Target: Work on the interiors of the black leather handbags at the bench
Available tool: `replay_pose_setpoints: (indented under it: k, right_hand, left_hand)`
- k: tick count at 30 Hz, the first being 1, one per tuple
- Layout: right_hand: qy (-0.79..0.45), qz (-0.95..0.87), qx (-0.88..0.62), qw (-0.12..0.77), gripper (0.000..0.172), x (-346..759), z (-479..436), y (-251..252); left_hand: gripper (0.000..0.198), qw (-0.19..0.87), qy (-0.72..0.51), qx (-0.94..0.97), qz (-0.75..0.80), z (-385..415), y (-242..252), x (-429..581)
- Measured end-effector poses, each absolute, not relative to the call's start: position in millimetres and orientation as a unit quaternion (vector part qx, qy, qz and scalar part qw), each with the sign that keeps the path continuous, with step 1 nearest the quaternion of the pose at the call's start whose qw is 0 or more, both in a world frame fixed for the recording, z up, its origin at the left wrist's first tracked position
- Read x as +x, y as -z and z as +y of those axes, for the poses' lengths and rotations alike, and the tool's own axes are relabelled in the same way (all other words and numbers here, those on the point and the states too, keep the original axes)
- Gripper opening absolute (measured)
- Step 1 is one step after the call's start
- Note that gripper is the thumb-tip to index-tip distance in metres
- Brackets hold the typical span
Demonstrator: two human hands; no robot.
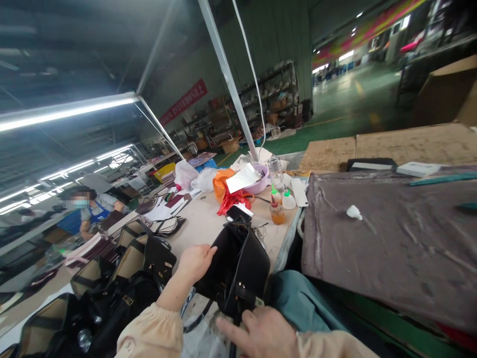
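A black handbag (248,263) stands open-topped and tilted in front of me, its dark inside showing. My left hand (196,263) is closed on the bag's left rim, thumb along the edge. Low on the bag's front, my right hand (263,330) is at a black strap with a metal clasp (259,302). One right finger stretches to the left and is slightly blurred; the others bend by the strap. Dark cord-like handles hang below my left wrist. To the left, several more black bags (126,298) with beige insides crowd the bench.
Beyond the bag lie a phone (239,214), scissors (260,231) and a bottle of amber liquid (277,213). A purple basin (257,185) stands farther back. On the right is a brown-covered table (372,238). A masked co-worker (95,209) sits at far left.
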State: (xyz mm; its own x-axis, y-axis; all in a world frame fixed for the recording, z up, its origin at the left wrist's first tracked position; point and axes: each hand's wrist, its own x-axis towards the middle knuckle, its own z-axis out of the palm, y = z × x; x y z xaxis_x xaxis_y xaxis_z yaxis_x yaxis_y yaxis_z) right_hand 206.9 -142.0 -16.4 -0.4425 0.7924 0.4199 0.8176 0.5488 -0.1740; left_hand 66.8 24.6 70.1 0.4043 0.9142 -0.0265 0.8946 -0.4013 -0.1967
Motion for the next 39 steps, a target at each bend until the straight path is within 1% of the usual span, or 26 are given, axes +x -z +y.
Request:
replay_pose_setpoints:
  k: [2,5,7,9,11,12,14,17,20,22,24,26,28,30,32,34,37,39]
  right_hand:
    - [0.077,-0.839,-0.479,0.247,0.045,196,-138,24]
    - [0.104,-0.816,-0.516,0.239,0.041,188,-134,36]
    - [0.081,-0.811,-0.544,0.198,0.033,190,-130,39]
    - [0.023,-0.811,-0.568,0.141,0.027,198,-127,35]
    - [-0.033,-0.793,-0.598,0.109,0.033,213,-124,24]
    - [-0.047,-0.775,-0.620,0.113,0.036,222,-122,17]
    - [-0.045,-0.754,-0.639,0.149,0.039,244,-117,2]
    - [-0.064,-0.754,-0.617,0.216,0.036,279,-101,-16]
    - [-0.092,-0.767,-0.575,0.269,0.029,303,-75,-25]
    - [-0.103,-0.774,-0.558,0.282,0.027,310,-58,-25]
    - [-0.115,-0.786,-0.542,0.275,0.026,309,-43,-19]
    - [-0.127,-0.796,-0.530,0.263,0.028,304,-35,-10]
    - [-0.140,-0.796,-0.524,0.269,0.032,299,-32,-1]
    - [-0.149,-0.789,-0.522,0.290,0.035,296,-34,5]
    - [-0.156,-0.781,-0.517,0.314,0.039,295,-38,7]
    - [-0.167,-0.772,-0.510,0.342,0.046,293,-41,5]
    - [-0.183,-0.754,-0.501,0.384,0.052,289,-41,1]
    - [-0.184,-0.746,-0.502,0.397,0.055,284,-39,-1]
  left_hand:
    - [0.047,0.053,-0.044,-0.830,-0.554,25,-70,67]
    - [0.045,0.004,0.007,-0.824,-0.566,24,-69,64]
    - [0.043,-0.043,0.051,-0.814,-0.577,24,-68,61]
    - [0.042,-0.105,0.098,-0.793,-0.592,23,-68,57]
    - [0.041,-0.176,0.148,-0.757,-0.612,22,-70,51]
    - [0.039,-0.214,0.171,-0.734,-0.622,20,-72,47]
    - [0.036,-0.288,0.203,-0.690,-0.632,12,-77,39]
    - [0.033,-0.378,0.221,-0.644,-0.627,-10,-81,26]
    - [0.031,-0.477,0.224,-0.592,-0.610,-38,-77,17]
    - [0.031,-0.526,0.230,-0.556,-0.601,-56,-70,15]
    - [0.036,-0.549,0.218,-0.543,-0.597,-71,-63,13]
    - [0.043,-0.551,0.167,-0.568,-0.588,-81,-63,13]
    - [0.045,-0.521,0.114,-0.633,-0.562,-86,-72,13]
    - [0.039,-0.445,0.124,-0.721,-0.516,-81,-87,14]
    - [0.033,-0.329,0.170,-0.804,-0.466,-67,-101,17]
    - [0.025,-0.242,0.187,-0.852,-0.425,-44,-106,22]
    - [0.017,-0.134,0.162,-0.907,-0.365,-8,-97,35]
    - [0.019,-0.096,0.128,-0.930,-0.330,11,-85,45]
